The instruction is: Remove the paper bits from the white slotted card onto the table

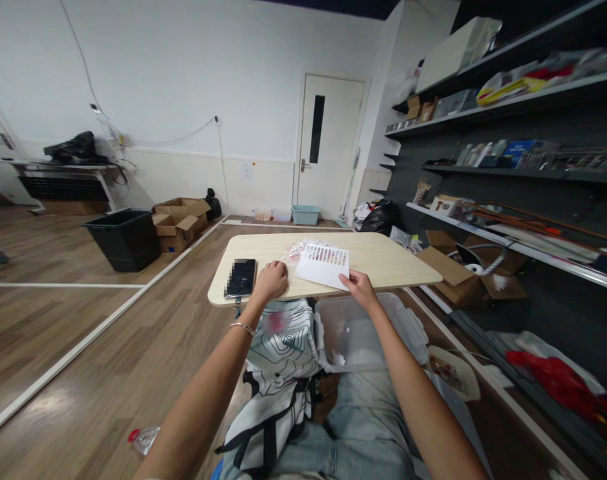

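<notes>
A flat white card (322, 269) with a row of narrow, rounded windows along its far edge is over the table. My right hand (358, 287) pinches its near right corner, thumb on top. To the left of the card, my left hand (272, 280) rests at the table's near edge with fingers curled in; anything inside them is hidden. Behind the card lies a loose pile of small white and reddish pieces (297, 249), too small to make out. A dark phone (241, 277) with a strap lies left of my left hand.
The pale table (383, 260) has rounded corners. Below it are a clear plastic bin (353, 333), patterned cloth (283, 337) and a tub with small bits (453, 370). Shelves stand at right; a black bin (123, 240) and cardboard boxes (176, 223) stand at left.
</notes>
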### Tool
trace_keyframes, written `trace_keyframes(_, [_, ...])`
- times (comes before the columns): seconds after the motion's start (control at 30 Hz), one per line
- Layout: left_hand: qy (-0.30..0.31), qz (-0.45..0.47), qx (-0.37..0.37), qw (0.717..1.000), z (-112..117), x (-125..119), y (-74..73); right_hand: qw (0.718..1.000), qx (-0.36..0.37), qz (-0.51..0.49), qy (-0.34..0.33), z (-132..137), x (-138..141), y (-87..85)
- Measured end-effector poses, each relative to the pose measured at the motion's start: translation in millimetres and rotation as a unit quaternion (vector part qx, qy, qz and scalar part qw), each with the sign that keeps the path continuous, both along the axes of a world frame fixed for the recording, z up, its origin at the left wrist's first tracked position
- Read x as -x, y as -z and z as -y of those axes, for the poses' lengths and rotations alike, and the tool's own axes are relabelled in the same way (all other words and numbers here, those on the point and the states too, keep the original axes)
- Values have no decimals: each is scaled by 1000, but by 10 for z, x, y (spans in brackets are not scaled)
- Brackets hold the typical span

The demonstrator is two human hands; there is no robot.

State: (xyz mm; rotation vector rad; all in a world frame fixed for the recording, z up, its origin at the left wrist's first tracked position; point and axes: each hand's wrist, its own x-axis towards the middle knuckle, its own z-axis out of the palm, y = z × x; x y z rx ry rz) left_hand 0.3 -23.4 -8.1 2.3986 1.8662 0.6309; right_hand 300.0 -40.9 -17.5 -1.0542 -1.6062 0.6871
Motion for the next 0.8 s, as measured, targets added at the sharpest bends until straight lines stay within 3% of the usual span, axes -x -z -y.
trace_keyframes(0.8, [1, 14, 8, 1000, 15, -1, -17, 1000, 5, 0, 6, 20, 14, -4])
